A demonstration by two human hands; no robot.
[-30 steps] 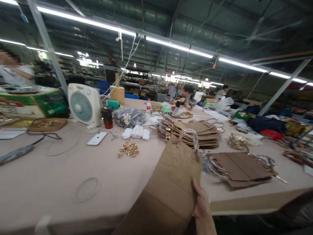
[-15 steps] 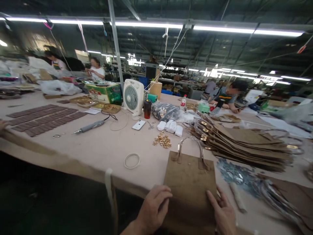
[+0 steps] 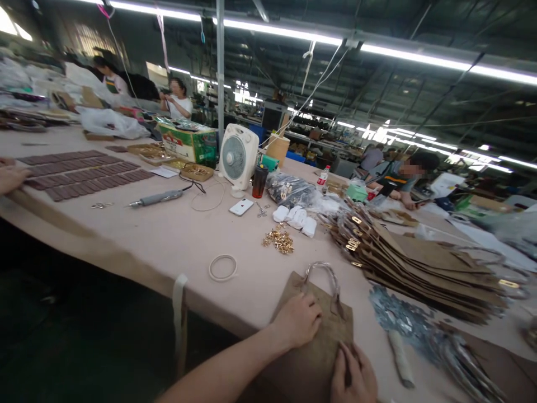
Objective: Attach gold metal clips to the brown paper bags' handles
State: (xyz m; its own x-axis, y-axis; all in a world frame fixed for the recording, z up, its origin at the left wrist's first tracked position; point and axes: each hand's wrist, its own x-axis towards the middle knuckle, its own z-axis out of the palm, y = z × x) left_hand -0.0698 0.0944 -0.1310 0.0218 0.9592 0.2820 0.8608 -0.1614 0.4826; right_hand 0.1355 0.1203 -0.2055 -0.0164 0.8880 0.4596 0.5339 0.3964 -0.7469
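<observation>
A brown handbag panel point(image 3: 323, 341) lies tilted at the table's front edge, its lower part reaching toward me. Its arched handle point(image 3: 322, 265) seems wrapped in clear film. My left hand point(image 3: 300, 319) rests across the panel's upper left, fingers curled close to the handle's base; whatever they may pinch is hidden. At the panel's right edge, my right hand point(image 3: 354, 372) grips it, thumb and fingers closed. Beyond the handle sits a heap of small gold metal fittings point(image 3: 279, 239). A white ring-shaped roll point(image 3: 222, 267) lies to the left.
Stacked brown panels with handles point(image 3: 419, 263) fill the right side, beside grey scraps point(image 3: 398, 313) and a pale rod point(image 3: 400, 358). A grey electric screwdriver point(image 3: 157, 198), phone point(image 3: 241, 207), drink cup point(image 3: 260, 180) and fan point(image 3: 239, 157) stand or lie farther back. Another person's hand point(image 3: 14, 174) is far left.
My left hand has moved up and right onto the panel, near the handle. The panel has tilted and slid slightly toward me, my right hand still at its edge. The camera view has tilted.
</observation>
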